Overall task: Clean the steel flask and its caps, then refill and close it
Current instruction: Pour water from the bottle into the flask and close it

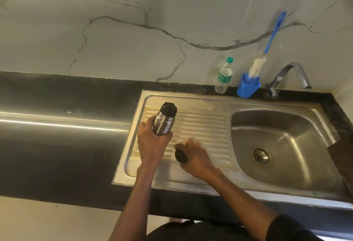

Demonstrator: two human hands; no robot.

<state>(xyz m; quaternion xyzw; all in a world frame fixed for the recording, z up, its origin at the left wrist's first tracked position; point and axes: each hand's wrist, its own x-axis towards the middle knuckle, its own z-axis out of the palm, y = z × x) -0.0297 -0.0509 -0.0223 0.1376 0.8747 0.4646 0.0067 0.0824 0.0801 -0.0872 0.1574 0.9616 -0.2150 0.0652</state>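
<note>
2 caps mark an early stage: my left hand (pixel 150 143) grips the steel flask (pixel 164 119) above the drainboard (pixel 202 126), inner cap (pixel 169 107) seemingly in place; my right hand (pixel 196 156) holds the outer cap (pixel 181 156), removed. Washing, refilling and closing appear to remain. Plastic bottle (pixel 223 76): green label, writing illegible.

Veined marble wall (pixel 133 30) — black counter (pixel 57 154), pale floor (pixel 47 221)

Frame left: black counter (pixel 57 145) unobstructed. Upper right: water bottle (pixel 223 76), blue holder (pixel 247 88) and tap (pixel 290 76) block the sink's (pixel 277 187) rear edge.
</note>
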